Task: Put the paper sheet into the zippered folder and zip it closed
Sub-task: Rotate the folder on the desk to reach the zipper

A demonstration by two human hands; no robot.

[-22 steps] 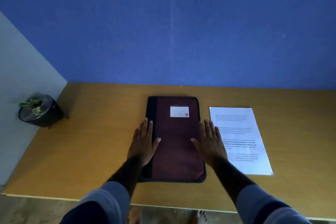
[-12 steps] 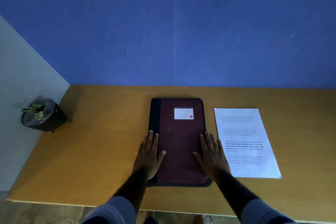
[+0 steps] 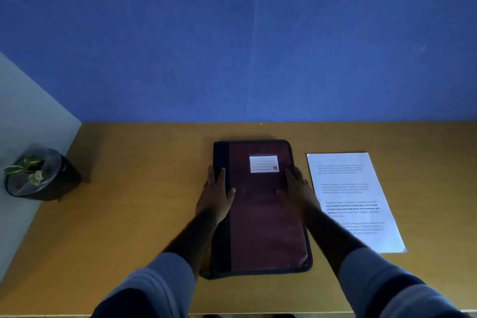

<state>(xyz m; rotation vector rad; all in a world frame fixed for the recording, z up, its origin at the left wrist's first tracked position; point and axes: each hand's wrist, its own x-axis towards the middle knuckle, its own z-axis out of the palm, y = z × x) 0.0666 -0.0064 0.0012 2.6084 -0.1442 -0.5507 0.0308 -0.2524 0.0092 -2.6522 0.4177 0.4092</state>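
Head view. The maroon zippered folder lay shut and flat at the centre of the wooden desk, its long axis running from 12 to 6 o'clock and its dark spine strip on the left. Your left hand lay on the spine edge, fingers extended toward 12 o'clock and thumb spread onto the cover; your right hand mirrored it on the opposite long edge. Both hands were flat and spread, pressing or framing the folder rather than clamped on it; whether any fingertip had hooked the zipper could not be told.

The printed paper sheet lay flat at 3 o'clock of the folder, just beside it but apart, its long axis roughly parallel. Your right forearm crossed its near left margin, so the right hand was plainly the nearer one for the pickup. The folder probably had to be unzipped first.

A potted plant stood well apart at 9 o'clock.
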